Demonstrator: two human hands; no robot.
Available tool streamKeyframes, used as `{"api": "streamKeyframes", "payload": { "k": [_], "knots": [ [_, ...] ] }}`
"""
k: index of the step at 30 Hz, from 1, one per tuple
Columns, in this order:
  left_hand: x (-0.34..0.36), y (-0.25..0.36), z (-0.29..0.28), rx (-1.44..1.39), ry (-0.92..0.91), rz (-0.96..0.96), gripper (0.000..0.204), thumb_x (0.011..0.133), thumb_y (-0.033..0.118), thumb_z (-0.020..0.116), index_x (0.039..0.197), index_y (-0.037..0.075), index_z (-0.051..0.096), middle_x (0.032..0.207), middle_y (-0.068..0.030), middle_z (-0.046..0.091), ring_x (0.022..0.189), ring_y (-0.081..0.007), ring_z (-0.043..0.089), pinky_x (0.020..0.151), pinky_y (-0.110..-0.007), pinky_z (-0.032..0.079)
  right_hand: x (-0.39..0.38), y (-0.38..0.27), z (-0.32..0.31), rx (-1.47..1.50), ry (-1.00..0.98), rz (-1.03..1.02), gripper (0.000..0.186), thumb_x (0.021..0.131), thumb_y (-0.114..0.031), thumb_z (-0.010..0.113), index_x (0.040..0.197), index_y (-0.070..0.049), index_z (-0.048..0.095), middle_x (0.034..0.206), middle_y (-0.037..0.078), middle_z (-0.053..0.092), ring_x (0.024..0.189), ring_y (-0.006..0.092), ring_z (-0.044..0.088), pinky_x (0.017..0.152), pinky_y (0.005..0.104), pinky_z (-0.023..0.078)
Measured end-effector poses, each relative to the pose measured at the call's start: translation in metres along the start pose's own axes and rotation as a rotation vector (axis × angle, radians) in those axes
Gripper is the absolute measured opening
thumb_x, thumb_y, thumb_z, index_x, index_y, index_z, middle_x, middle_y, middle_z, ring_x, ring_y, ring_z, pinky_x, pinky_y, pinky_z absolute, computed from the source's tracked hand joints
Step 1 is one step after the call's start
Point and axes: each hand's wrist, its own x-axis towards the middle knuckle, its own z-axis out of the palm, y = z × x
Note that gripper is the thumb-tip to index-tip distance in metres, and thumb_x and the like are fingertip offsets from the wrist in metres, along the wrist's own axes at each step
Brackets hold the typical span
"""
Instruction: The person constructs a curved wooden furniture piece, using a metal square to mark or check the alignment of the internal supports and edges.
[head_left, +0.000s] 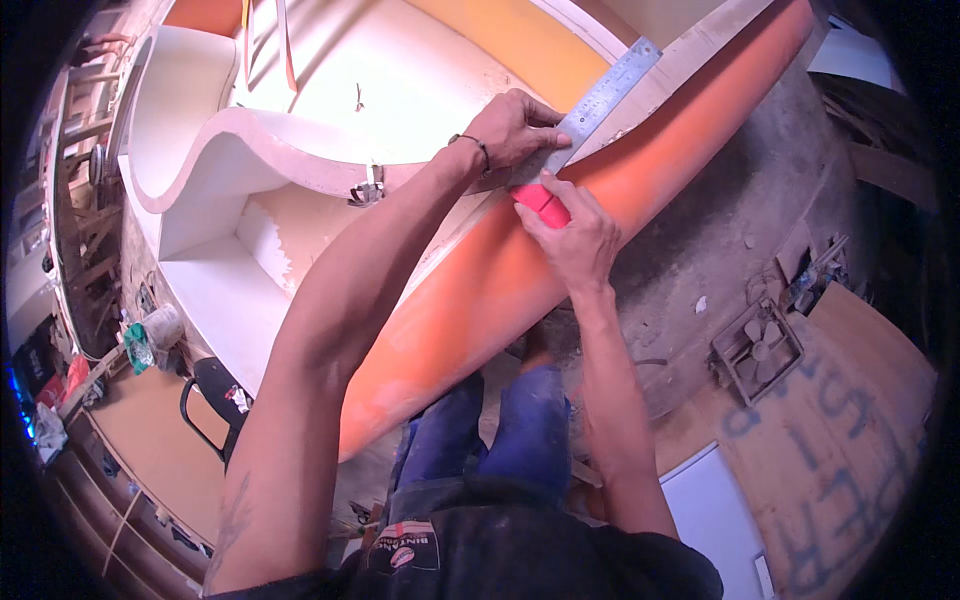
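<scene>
A flat metal ruler [612, 88] lies slantwise across the pale top edge of a long, curved orange panel [470, 305]. My left hand [510, 130] is closed on the ruler's near part, thumb along the metal. Just below it, my right hand [582, 240] pinches a red block [541, 206] with a dark line across it. The block sits against the ruler's near end; whether the two are joined I cannot tell. Both hands are over the panel's upper edge, close together.
A wavy white partition [225, 135] stands inside the white structure to the left, with a metal clamp [368, 186] on its edge. A square-framed fan [758, 350] lies on the floor at right, near a marked wooden board [830, 440]. A black chair [215, 400] is at lower left.
</scene>
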Motion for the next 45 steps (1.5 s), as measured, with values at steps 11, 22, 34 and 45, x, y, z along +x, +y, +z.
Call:
{"api": "streamKeyframes", "payload": {
  "k": [11,22,34,45],
  "knots": [
    [-0.044,-0.033,-0.062,-0.162,-0.144,-0.044,0.042,0.1,0.025,0.07,0.136,0.002,0.07,0.124,-0.0132,0.076,0.11,-0.0215,0.072,0.085,-0.033,0.059,-0.011,0.024,-0.034,-0.048,-0.059,-0.171,0.046,0.076,-0.035,0.089,0.118,-0.02,0.078,0.087,0.006,0.069,0.076,0.0298,0.071,0.07,0.0426,0.058],
    [-0.071,-0.036,-0.066,0.177,-0.157,-0.15,0.05,0.096,0.043,0.074,0.135,0.011,0.072,0.101,-0.0078,0.079,0.084,-0.0099,0.064,0.08,-0.031,0.053,-0.001,0.019,-0.035,-0.018,-0.183,-0.12,0.045,0.074,-0.032,0.09,0.115,-0.017,0.079,0.087,0.008,0.072,0.076,0.029,0.072,0.068,0.0419,0.058],
    [-0.074,-0.04,-0.061,0.275,-0.101,-0.177,0.046,0.091,0.052,0.075,0.128,0.023,0.077,0.117,-0.0155,0.078,0.105,-0.031,0.075,0.097,-0.039,0.055,0.01,0.024,-0.038,-0.028,-0.184,-0.192,0.044,0.074,-0.031,0.091,0.114,-0.016,0.078,0.088,0.009,0.073,0.078,0.0288,0.072,0.069,0.0417,0.058],
    [-0.074,-0.045,-0.063,0.279,-0.085,-0.086,0.051,0.094,0.052,0.073,0.128,0.015,0.076,0.095,-0.0124,0.081,0.083,-0.0165,0.069,0.081,-0.035,0.055,-0.005,0.019,-0.036,-0.005,-0.182,-0.175,0.046,0.073,-0.034,0.091,0.114,-0.017,0.079,0.087,0.008,0.072,0.077,0.0277,0.072,0.068,0.0406,0.058]
  ]
}}
